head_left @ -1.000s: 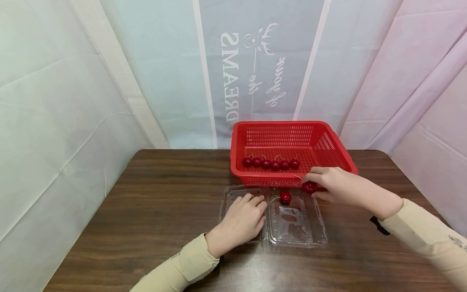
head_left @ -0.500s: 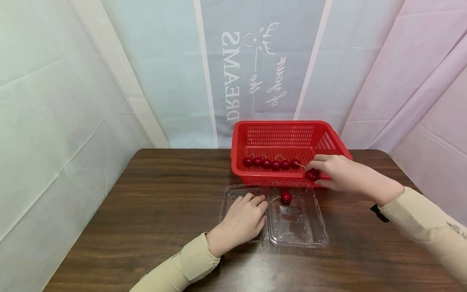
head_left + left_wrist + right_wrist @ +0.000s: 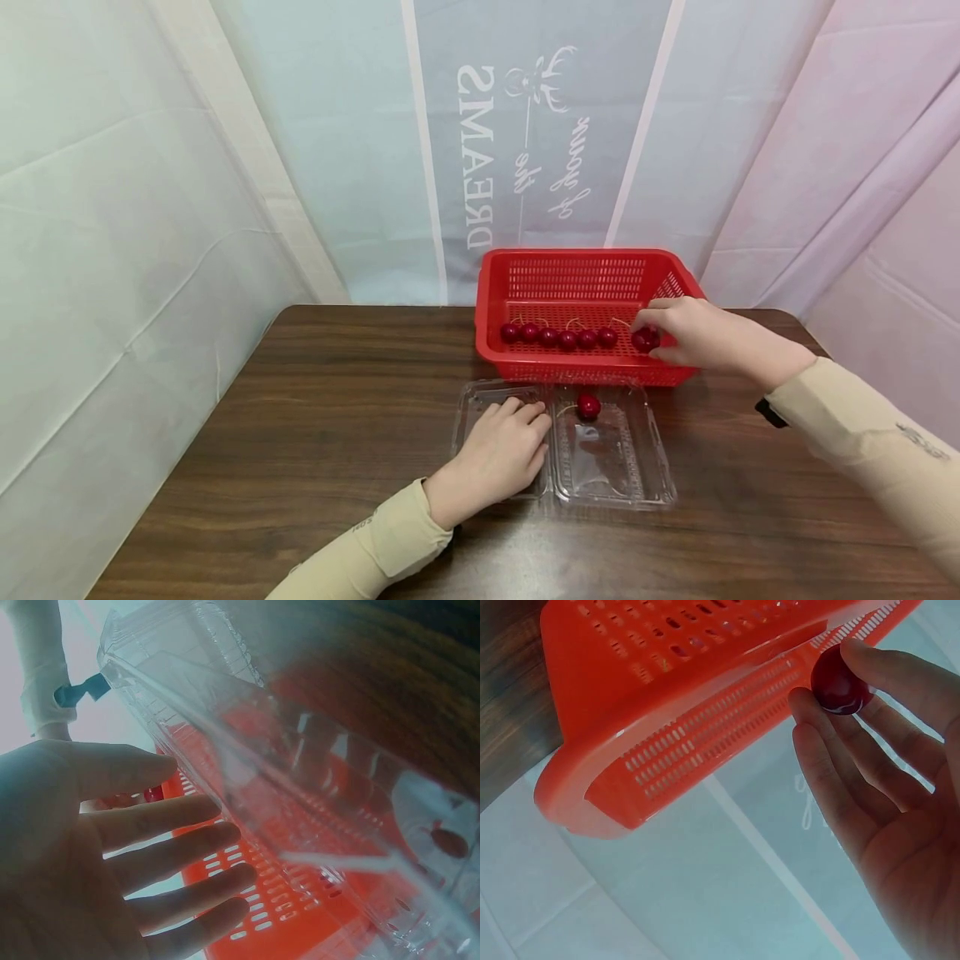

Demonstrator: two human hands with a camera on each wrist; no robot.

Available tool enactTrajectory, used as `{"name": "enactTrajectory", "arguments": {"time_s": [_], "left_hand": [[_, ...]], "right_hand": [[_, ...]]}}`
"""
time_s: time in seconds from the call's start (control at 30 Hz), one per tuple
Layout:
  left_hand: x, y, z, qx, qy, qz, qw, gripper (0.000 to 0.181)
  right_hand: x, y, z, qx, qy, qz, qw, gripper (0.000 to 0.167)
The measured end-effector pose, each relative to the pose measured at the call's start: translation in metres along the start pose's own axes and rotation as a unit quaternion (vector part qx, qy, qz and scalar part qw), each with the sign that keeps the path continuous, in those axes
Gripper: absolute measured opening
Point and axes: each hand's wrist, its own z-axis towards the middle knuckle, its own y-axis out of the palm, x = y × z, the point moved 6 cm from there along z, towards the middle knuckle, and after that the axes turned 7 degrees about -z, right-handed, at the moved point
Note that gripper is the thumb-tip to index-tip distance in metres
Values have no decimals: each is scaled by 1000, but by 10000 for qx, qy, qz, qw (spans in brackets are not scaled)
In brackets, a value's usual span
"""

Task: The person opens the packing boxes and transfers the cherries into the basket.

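Note:
My right hand (image 3: 693,335) pinches a dark red cherry (image 3: 840,681) between thumb and fingers, inside the near right part of the red basket (image 3: 489,292). To its left, several cherries (image 3: 567,339) with stems lie in a row along the basket's near side. In front of the basket, a clear plastic clamshell container (image 3: 660,479) lies opened out flat. Its right half holds one stemmed cherry (image 3: 588,407). On the left half rests my left hand (image 3: 495,450); its fingers look extended in the left wrist view, close to the clear plastic edge (image 3: 247,795).
The brown wooden table (image 3: 330,433) extends to both sides of the container. Behind the basket hangs a pale curtain (image 3: 360,167) with printed lettering, and white cloth (image 3: 112,250) hangs along the left side.
My right hand has carried its cherry from above the container's right half, up over the basket's near rim and down into the basket. My left hand has stayed in place.

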Motion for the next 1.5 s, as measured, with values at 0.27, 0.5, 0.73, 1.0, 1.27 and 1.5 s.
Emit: {"name": "enactTrajectory", "arguments": {"time_s": [0.27, 0.5, 0.73, 1.0, 1.27, 1.5], "left_hand": [[0, 0, -1, 2, 12, 29, 10000, 21], [1, 0, -2, 1, 11, 16, 10000, 20], [0, 0, -3, -12, -2, 6, 10000, 20], [0, 0, -2, 18, 5, 17, 10000, 20], [0, 0, -1, -7, -6, 28, 10000, 20], [0, -1, 0, 6, 3, 59, 10000, 20]], "right_hand": [[12, 6, 9, -367, 239, 61, 9990, 34], [17, 10, 14, -579, 347, 123, 9976, 34], [19, 11, 19, -740, 394, 130, 9964, 33], [22, 12, 28, -898, 292, 89, 9955, 32], [28, 12, 37, -1111, 406, 1, 9930, 26], [35, 17, 43, -1283, 467, 39, 9906, 25]]}}
